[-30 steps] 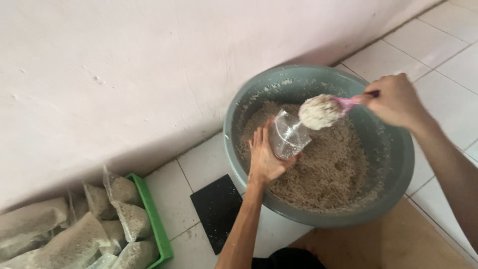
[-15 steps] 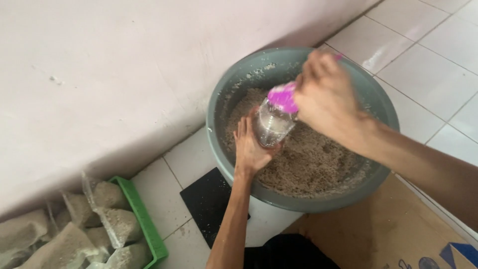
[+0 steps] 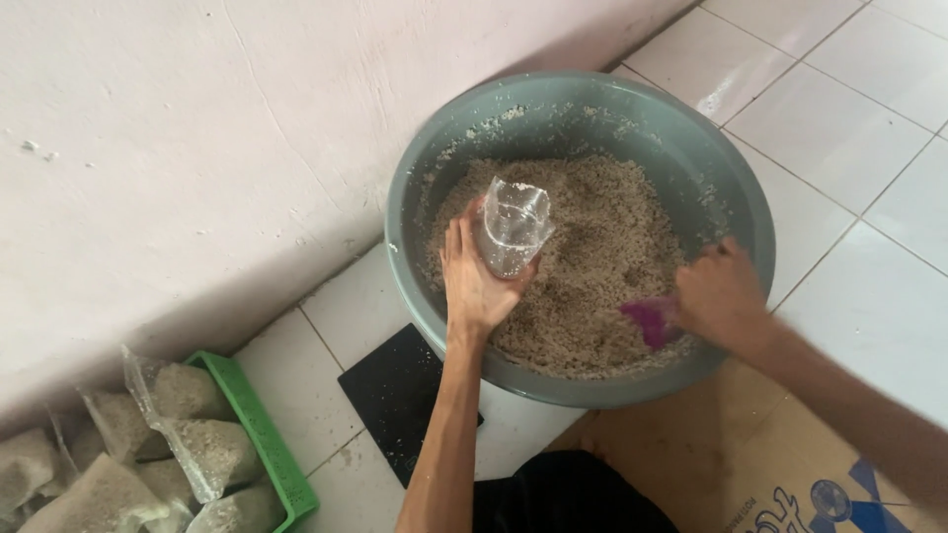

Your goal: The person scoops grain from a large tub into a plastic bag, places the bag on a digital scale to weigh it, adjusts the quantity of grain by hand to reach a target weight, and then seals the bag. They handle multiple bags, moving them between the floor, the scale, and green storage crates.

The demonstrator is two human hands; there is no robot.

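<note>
Here the left hand (image 3: 474,281) clasps the clear bag (image 3: 512,227); the right hand (image 3: 719,296) grips a pink scoop (image 3: 647,321) in grain (image 3: 602,247). Best keep the bag's mouth wide.

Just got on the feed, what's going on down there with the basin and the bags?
A person works over a grey basin of grainy beige mix on a tiled floor. The left hand holds a clear plastic bag open and upright above the mix. The right hand pushes a pink scoop down into the mix near the basin's front edge. A black flat pad lies beside the basin, and filled bags sit in a green crate by the wall.
</note>
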